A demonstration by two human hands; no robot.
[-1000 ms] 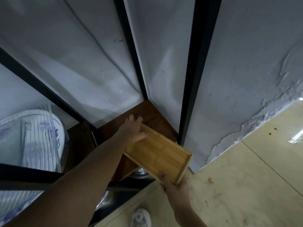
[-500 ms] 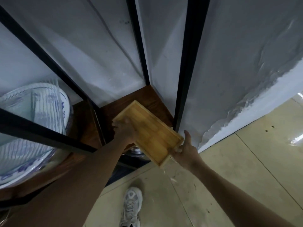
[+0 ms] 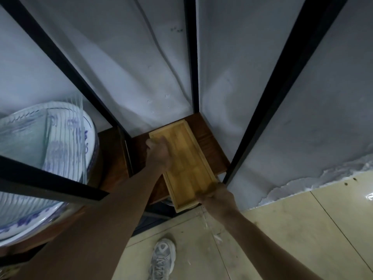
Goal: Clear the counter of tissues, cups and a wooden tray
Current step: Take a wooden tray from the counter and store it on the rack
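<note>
The dark wooden shelf [image 3: 210,150] now carries most of the wooden tray [image 3: 184,164], which has slid deeper and turned lengthwise since a moment ago. My left hand [image 3: 158,153] grips its left rim, my right hand [image 3: 217,197] its overhanging near corner. Nearly stowed, I reckon.

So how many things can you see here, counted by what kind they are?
Wooden tray: 1
Blue-and-white dish: 1
Hands: 2, the left hand and the right hand, both on the tray
Shoe: 1
Total: 5
</note>
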